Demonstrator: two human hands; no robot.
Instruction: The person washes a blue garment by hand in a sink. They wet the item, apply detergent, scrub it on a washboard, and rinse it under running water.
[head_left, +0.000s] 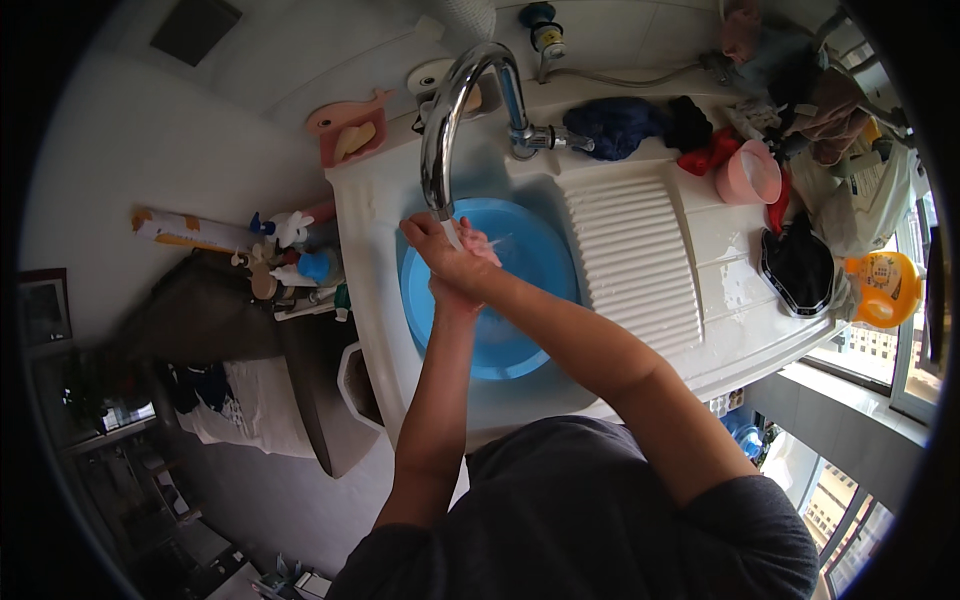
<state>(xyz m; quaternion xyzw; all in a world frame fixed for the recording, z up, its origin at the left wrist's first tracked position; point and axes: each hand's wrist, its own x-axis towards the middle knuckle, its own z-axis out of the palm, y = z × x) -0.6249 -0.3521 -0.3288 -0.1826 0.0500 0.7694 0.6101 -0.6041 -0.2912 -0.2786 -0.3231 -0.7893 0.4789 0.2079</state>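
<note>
Below the spout of a curved chrome faucet (450, 120), my forearms cross and my hands touch. A stream of water (452, 235) runs onto them. My right hand (441, 251) lies across my left wrist and the base of that hand, its fingers partly hidden. My left hand (475, 240) shows wet, pinkish fingers just beyond it. No object is visible in either hand. Beneath them a round blue plastic basin (551, 247) stands in the white sink (367, 270), with water in it.
A ribbed washboard (634, 262) is moulded to the right of the basin. Dark cloths (615, 127), a pink cup (748, 172) and a black garment (796, 266) lie beyond it. A pink whale-shaped soap dish (352, 131) and several bottles (292, 262) stand left.
</note>
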